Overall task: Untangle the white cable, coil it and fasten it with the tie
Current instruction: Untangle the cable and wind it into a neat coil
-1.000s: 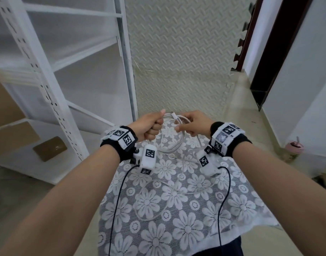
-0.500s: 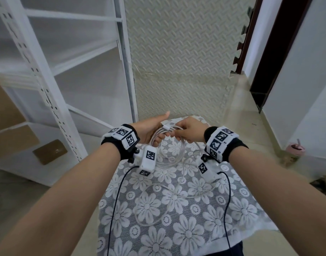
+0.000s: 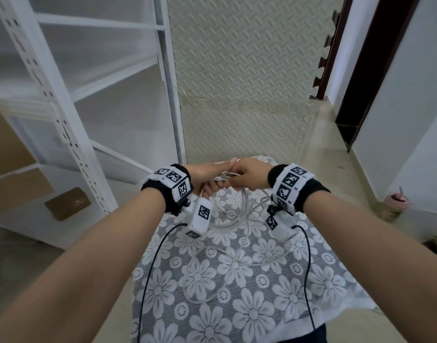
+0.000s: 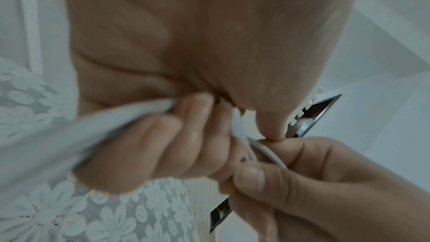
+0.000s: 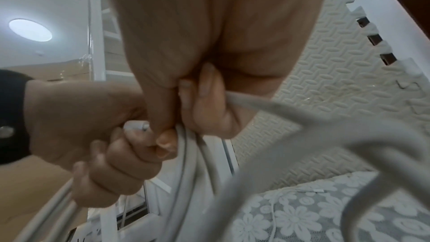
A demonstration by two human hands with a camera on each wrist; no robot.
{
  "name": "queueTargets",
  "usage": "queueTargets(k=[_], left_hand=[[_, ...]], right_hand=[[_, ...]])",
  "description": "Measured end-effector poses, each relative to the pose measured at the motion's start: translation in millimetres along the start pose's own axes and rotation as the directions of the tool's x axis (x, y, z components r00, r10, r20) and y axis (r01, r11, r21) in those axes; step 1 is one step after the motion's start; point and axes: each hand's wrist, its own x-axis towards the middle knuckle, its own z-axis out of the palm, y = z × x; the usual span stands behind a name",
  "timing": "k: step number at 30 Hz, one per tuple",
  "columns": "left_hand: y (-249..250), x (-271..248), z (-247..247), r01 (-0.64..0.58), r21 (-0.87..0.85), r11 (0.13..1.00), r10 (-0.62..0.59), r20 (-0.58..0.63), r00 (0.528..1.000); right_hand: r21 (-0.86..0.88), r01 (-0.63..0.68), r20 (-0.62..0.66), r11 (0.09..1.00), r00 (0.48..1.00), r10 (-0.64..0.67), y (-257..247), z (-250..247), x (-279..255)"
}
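The white cable [image 3: 238, 211] hangs in a few loops over the lace-covered table [image 3: 249, 313], and a loose stretch [image 3: 202, 278] trails on the cloth. My left hand [image 3: 212, 185] grips the top of the loops, fingers curled round the bundle [image 4: 121, 122], thumb stretched out. My right hand [image 3: 237, 184] touches it and pinches strands [image 4: 263, 150] beside it. A connector [image 5: 137, 126] sticks out of the left fist [image 5: 97, 122]. Another loop [image 5: 267, 109] runs from the right hand's fingers [image 5: 204, 102]. A far cable end [image 5: 317, 190] lies on the cloth. No tie is visible.
A white metal shelf rack [image 3: 71, 134] stands at the left with cardboard pieces [image 3: 66, 204] below it. A patterned foam mat [image 3: 237, 82] covers the wall behind the table. A pink cup [image 3: 396, 203] sits on the floor at the right, near a dark door frame [image 3: 356, 95].
My hands have come together until they touch. The left thumb has straightened over the right hand. The cable loops are gathered more tightly between them.
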Motion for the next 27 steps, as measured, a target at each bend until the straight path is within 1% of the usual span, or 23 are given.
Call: queueTargets(k=[3,5,9,11,13,18,22,25,27], left_hand=[[-4,4,-4,-0.039,-0.019,0.999,0.038,-0.012,0.999],[-5,6,-9,-0.055,-0.059,0.997,0.052,-0.049,0.997],[-9,6,-22,-0.131,-0.191,0.973,0.109,-0.12,0.987],[-11,6,-29,-0.153,-0.232,0.961,0.123,-0.136,0.983],[-12,5,-31,-0.157,-0.263,0.952,0.123,-0.141,0.982],[-10,5,-31,-0.191,-0.333,0.924,0.145,-0.157,0.977],[-11,7,-33,-0.198,-0.434,0.879,0.147,-0.148,0.978],[-13,7,-36,-0.186,-0.46,0.868,0.144,-0.124,0.982],[-13,4,-38,-0.152,-0.403,0.902,0.118,-0.108,0.987]], right_hand=[[0.133,0.01,-0.058,0.991,0.998,-0.002,3,0,-2],[0.233,0.014,-0.064,0.972,0.998,0.001,4,-1,-3],[0.415,-0.032,-0.06,0.909,0.996,0.062,14,-1,-7],[0.465,-0.04,-0.078,0.884,0.993,0.085,19,-2,-7],[0.47,-0.05,-0.088,0.881,0.991,0.103,21,-2,-7],[0.408,-0.058,-0.145,0.911,0.981,0.128,21,-2,-4],[0.357,-0.001,-0.201,0.934,0.976,0.078,17,-2,-2],[0.325,0.024,-0.186,0.945,0.982,0.039,14,-3,-2],[0.314,0.025,-0.155,0.949,0.988,0.026,12,-5,-4]])
